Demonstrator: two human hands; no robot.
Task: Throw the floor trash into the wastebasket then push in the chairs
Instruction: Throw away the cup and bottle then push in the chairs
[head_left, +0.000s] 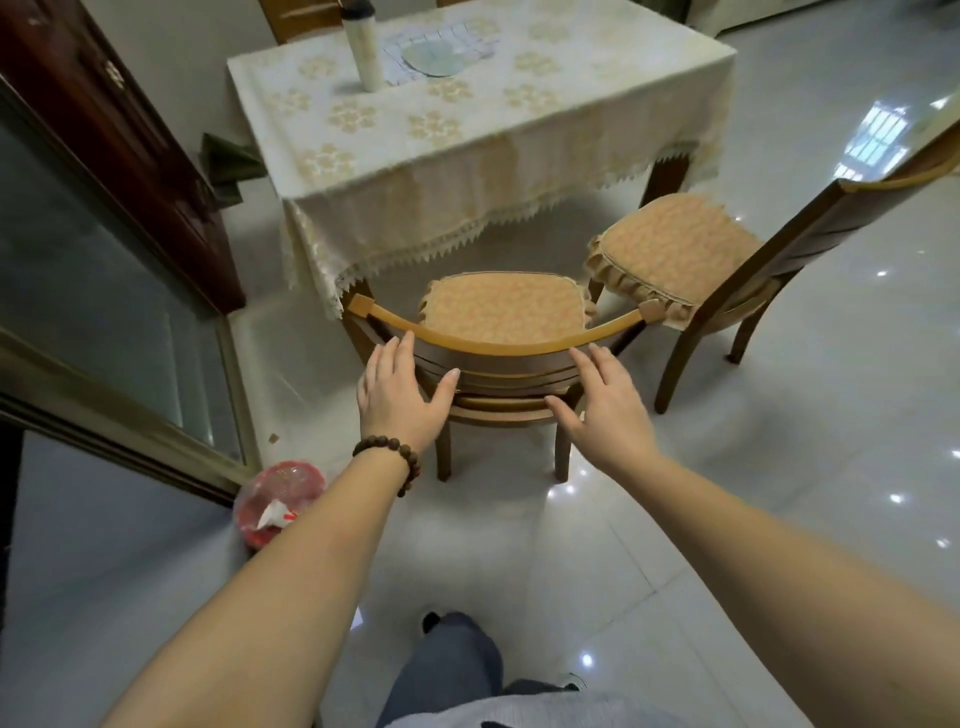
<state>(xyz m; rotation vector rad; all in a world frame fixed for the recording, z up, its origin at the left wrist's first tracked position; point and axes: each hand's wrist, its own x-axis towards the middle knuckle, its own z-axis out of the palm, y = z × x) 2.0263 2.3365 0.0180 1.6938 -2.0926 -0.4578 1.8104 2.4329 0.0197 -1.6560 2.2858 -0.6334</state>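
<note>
Landmark: the near chair (498, 358), its curved backrest facing you, seat partly under the hanging edge of the tablecloth.

Wastebasket (280, 501): red, lined with a clear bag, on the floor to the left of the near chair and closer to you, beside the glass door frame. Inside it you can see a crumpled white-and-red wrapper (275, 514); anything deeper you cannot make out.

Floor scrap (273, 439): a small brownish bit on the tiles, left of the near chair's rear legs, just beyond the wastebasket.

Your left hand (400, 395): spread wide, empty, fingertips at the left part of the near chair's top rail, thumb lying across the slats; gripping nothing. A beaded bracelet (395, 457) sits on that wrist.

Your right hand (602, 405): spread wide, empty, fingers up against the right part of the same backrest, thumb pointing inward under the slats; whether the palm presses on the wood you cannot tell.

Second chair (727, 270): right of the near chair, turned at an angle, its cushioned seat just outside the table's corner leg.

Table (467, 156): beyond the near chair, covered with a cream lace-edged cloth; on it a white bottle (363, 47) and a glass plate (434, 57).
</note>
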